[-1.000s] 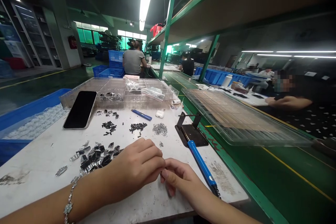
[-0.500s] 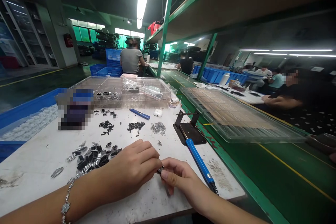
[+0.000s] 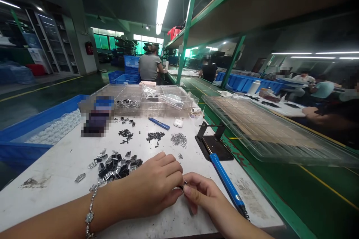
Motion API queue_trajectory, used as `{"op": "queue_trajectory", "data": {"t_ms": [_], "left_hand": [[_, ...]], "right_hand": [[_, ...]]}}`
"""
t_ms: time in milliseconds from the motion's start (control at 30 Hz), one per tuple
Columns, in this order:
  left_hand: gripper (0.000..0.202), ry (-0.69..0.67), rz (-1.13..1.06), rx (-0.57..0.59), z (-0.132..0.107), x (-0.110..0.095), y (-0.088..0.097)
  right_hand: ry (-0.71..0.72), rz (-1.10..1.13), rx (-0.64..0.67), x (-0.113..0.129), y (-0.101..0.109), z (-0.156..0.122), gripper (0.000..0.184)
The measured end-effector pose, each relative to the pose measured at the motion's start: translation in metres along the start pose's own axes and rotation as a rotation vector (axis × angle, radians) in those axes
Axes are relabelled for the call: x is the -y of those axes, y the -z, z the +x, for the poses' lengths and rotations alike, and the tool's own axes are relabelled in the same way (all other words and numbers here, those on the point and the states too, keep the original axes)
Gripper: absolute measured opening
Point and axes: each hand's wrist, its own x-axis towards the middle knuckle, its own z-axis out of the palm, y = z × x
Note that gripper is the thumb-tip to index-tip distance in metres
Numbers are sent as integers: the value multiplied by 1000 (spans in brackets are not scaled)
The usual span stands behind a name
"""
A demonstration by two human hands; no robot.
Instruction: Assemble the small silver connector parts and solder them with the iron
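We hold a small part (image 3: 183,185), dark with a shiny glint, pinched between thumb and forefinger of our right hand (image 3: 203,191). Our left hand (image 3: 161,181) is curled narrow, its fingertips at the part; we cannot tell whether they grip it too. A metal bracelet (image 3: 89,216) rings our left wrist.

To the left lies a jagged heap (image 3: 114,166) of glossy black and silvery pieces; beyond are matte black bits (image 3: 155,137) and a tangle of fine metal bits (image 3: 178,140). The blue iron (image 3: 227,181) slants across its black metal stand (image 3: 215,147).

Our table (image 3: 64,179) is white, smooth and smudged, with clear plastic trays (image 3: 131,112) at its far end. The room is dim, green-floored, lit by tubes (image 3: 163,9).

The part sits just above the table's near side; fingers hide most of it, so we cannot tell its long axis or where it points.
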Motion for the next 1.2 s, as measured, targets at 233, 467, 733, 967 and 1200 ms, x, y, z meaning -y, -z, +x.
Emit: {"op": "queue_trajectory", "data": {"t_ms": [233,467,733,967,1200], "left_hand": [[10,-71,55,-28,0,-2,-8],[5,-19,-86,-84,-1,-1,-7],[9,114,-273,-124,-3,-2,-7],[12,265,-514,-188,-1,1,-4],[12,376,-655,-190,0,2,-4]], "right_hand": [[8,-50,21,-3,0,2,29],[13,-21,18,-2,0,0,31],[-13,-5,41,-7,4,0,31],[-17,-3,-5,-2,4,0,35],[-6,9,6,-4,3,0,31]]}}
